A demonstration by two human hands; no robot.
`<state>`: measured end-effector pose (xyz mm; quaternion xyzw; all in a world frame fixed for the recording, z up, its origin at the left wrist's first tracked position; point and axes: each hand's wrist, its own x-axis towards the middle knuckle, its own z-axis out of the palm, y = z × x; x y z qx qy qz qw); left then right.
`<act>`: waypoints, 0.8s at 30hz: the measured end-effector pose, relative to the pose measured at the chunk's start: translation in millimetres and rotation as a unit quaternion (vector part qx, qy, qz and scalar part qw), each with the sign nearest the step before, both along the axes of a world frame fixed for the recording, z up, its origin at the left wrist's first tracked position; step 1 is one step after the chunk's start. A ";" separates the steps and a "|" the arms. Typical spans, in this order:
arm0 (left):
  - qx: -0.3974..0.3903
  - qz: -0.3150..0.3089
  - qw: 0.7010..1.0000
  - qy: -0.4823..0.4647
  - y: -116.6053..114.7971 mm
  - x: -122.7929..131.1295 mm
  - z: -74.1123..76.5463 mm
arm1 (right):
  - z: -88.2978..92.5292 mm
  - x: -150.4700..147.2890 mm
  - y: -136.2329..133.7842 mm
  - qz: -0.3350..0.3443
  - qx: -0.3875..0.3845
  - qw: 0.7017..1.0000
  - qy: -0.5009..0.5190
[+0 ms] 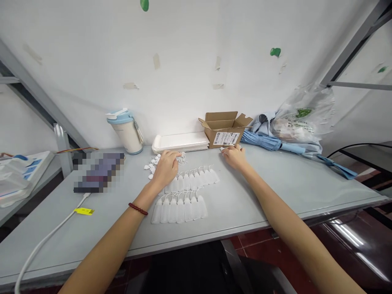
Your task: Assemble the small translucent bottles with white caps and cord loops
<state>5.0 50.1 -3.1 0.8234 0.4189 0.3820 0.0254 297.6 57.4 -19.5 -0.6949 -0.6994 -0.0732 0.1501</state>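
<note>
My left hand (167, 166) is over a loose pile of small white pieces (151, 166) and thin white cord loops (182, 158). Its fingers are bent and close together; whatever is under them is hidden. In front of the cardboard box, my right hand (234, 156) has its fingers closed, with a small white piece (221, 149) showing at the tips. Between my arms lie two rows of translucent white flat tags with cord loops: a back row (196, 179) and a front row (180, 210). My left forearm partly covers the back row's left end.
An open cardboard box (226, 134) and a stack of white trays (182, 142) stand by the wall. Leftward are a cup (127, 132) and a blurred-out device (99, 173) on a white cable (52, 237). A folded blue umbrella (266, 141) and plastic bag (306, 114) lie right.
</note>
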 end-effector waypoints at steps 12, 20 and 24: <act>-0.119 -0.028 0.989 -0.088 -14.6 8.1 10.3 | 23.4 -43.7 -25.8 0.194 0.048 0.924 0.325; -0.177 -0.042 0.975 -0.128 -28.1 16.7 21.5 | 21.2 -74.1 -42.7 0.280 0.007 0.880 0.383; -0.196 -0.045 0.970 -0.134 -30.0 17.4 22.5 | 23.2 -75.4 -45.5 0.285 -0.001 0.874 0.393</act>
